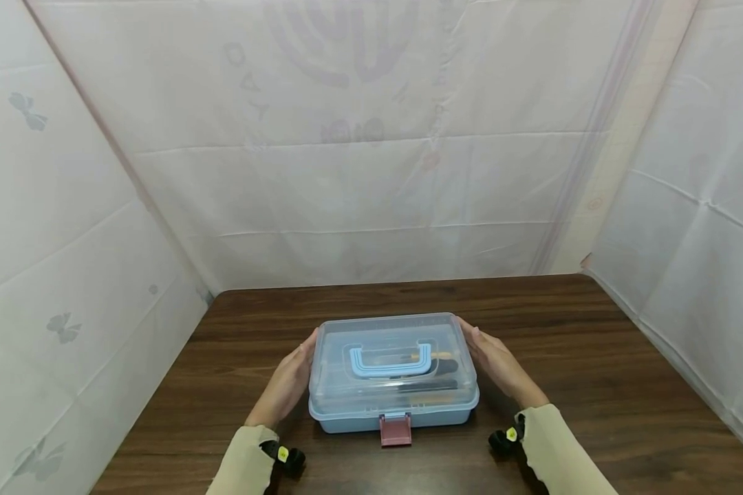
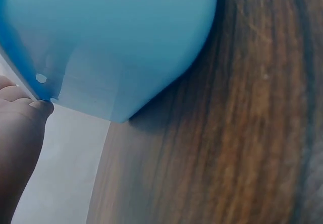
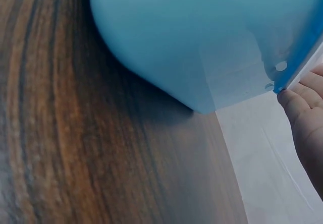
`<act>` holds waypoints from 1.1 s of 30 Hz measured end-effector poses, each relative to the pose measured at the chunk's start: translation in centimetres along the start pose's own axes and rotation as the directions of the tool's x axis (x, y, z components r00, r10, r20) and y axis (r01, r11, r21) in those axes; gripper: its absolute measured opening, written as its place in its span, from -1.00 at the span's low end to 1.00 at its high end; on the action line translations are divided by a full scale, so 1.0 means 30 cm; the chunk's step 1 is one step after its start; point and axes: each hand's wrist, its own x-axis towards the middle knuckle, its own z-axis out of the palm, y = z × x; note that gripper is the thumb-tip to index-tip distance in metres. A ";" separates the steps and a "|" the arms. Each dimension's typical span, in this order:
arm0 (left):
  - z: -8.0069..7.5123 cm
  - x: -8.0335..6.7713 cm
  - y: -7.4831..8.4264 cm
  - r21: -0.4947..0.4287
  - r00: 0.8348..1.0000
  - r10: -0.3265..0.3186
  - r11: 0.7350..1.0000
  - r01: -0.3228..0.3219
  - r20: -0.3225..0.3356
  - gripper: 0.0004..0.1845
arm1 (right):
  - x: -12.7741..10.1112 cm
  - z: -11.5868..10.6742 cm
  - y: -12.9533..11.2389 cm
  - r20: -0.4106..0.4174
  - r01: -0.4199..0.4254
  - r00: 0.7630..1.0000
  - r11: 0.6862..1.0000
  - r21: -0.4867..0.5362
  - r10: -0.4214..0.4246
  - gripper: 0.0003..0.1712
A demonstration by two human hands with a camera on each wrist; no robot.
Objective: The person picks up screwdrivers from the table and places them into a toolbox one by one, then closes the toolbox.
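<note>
A light blue plastic storage box [image 1: 340, 423] with a see-through lid [image 1: 347, 395] sits between my two hands. A blue carry handle [image 1: 390, 369] lies folded down on the lid, and a pink latch [image 1: 395, 431] juts out at the front. My left hand [image 1: 287, 385] lies along the box's left side, fingers reaching toward its far corner. On the opposite side, my right hand [image 1: 501, 364] rests the same way with fingers extended. In both wrist views, the fingertips [image 2: 48, 107] [image 3: 285, 95] touch right at the rim.
A dark wooden table [image 1: 594, 357] lies under the box. White sheeting [image 1: 371, 192] hangs behind it and on both sides. Inside the box, a yellow item [image 1: 436, 355] and dark items [image 1: 444, 366] show blurrily through the lid.
</note>
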 end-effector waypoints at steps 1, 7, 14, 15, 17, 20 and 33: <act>0.002 -0.001 0.001 0.002 1.000 -0.009 1.000 0.009 -0.007 -0.28 | -0.001 0.001 0.000 -0.002 -0.003 1.000 1.000 -0.003 0.003 -0.30; 0.013 -0.003 0.006 0.035 0.997 -0.059 0.998 0.061 -0.050 -0.26 | 0.000 0.003 0.005 -0.006 -0.005 1.000 1.000 -0.019 0.005 -0.30; 0.010 0.002 0.011 0.050 0.998 -0.050 0.997 0.052 -0.038 -0.27 | 0.007 0.007 0.007 -0.032 -0.028 0.999 0.999 -0.033 0.027 -0.29; 0.010 0.003 0.012 0.049 0.998 -0.049 0.997 0.051 -0.036 -0.26 | 0.008 0.008 0.007 -0.035 -0.034 0.999 0.999 -0.034 0.033 -0.29; 0.011 0.005 0.015 0.047 0.998 -0.057 0.997 0.059 -0.038 -0.26 | 0.010 0.009 0.007 -0.034 -0.042 0.999 0.998 -0.038 0.041 -0.28; 0.013 0.007 0.019 0.031 0.996 -0.077 0.996 0.079 -0.047 -0.25 | 0.009 0.009 0.007 -0.032 -0.051 0.998 0.998 -0.044 0.050 -0.28; 0.010 0.016 0.020 0.016 0.997 -0.067 0.998 0.068 -0.048 -0.25 | 0.019 0.002 0.006 -0.014 -0.063 0.998 0.997 -0.042 0.062 -0.29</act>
